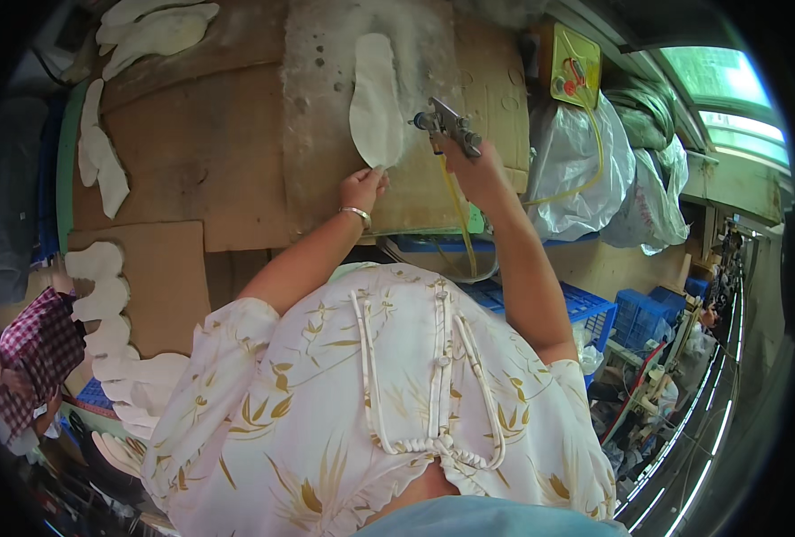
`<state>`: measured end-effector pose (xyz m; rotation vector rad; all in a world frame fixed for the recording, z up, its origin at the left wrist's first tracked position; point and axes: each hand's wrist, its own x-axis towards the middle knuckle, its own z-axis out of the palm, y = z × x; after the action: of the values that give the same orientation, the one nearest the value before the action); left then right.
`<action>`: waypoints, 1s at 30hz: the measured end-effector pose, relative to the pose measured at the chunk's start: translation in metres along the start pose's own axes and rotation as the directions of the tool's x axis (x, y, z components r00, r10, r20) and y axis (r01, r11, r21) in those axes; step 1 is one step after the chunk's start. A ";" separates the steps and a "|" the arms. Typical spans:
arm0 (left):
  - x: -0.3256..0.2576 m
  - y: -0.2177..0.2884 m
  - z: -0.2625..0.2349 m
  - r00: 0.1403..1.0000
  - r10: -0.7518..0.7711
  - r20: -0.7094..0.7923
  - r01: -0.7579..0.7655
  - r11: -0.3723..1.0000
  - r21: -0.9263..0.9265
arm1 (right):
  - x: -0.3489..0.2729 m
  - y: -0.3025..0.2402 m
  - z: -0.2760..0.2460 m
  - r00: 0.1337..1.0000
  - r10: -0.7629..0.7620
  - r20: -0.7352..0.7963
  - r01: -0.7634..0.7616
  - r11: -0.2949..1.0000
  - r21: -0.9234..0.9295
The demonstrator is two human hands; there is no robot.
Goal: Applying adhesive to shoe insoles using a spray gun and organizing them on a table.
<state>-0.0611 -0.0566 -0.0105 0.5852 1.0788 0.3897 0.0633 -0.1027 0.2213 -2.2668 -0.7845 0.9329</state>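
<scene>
A white shoe insole (375,100) lies on a cardboard sheet (312,170) that is dusted with pale residue. My left hand (363,189) is closed, pinching the insole's near end between thumb and fingertips. In my right hand (478,168) is a metal spray gun (451,125), its nozzle pointing left toward the insole from a short distance. A yellow hose (454,204) hangs below the gun. Whitish haze shows around the insole, though I cannot tell whether it is spray in the air or residue on the cardboard.
More insoles lie at the far left (163,38), along the left edge (102,161) and overlapping on a lower board (106,300). To the right are a yellow container (576,63) with tubing, plastic bags (581,166) and blue crates (643,315). Another person (39,358) is at the left.
</scene>
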 end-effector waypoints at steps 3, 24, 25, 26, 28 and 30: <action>0.001 -0.001 0.001 1.000 0.008 0.008 -0.008 1.000 0.021 | -0.009 0.015 0.001 0.999 -0.046 0.020 0.046 0.999 -0.006; 0.000 0.002 0.002 1.000 0.025 -0.010 -0.025 1.000 0.019 | -0.023 0.044 0.009 0.992 -0.116 0.045 0.115 0.993 0.026; 0.000 0.003 0.002 1.000 0.020 -0.015 -0.020 1.000 0.022 | -0.019 0.039 0.007 0.991 -0.125 0.041 0.124 0.992 0.025; -0.001 0.003 0.003 1.000 0.015 -0.020 -0.015 1.000 0.025 | -0.016 0.035 0.005 0.990 -0.134 0.036 0.134 0.991 0.024; -0.003 0.005 0.003 1.000 0.013 -0.017 -0.012 0.999 0.029 | -0.004 0.032 0.005 0.990 -0.139 0.019 0.138 0.990 0.030; -0.003 0.004 0.002 1.000 0.011 -0.016 -0.011 0.999 0.033 | 0.004 0.023 0.005 0.990 -0.144 0.004 0.144 0.989 0.037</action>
<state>-0.0604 -0.0558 -0.0057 0.6184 1.0994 0.3874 0.0688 -0.1144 0.2011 -2.1458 -0.9133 0.8803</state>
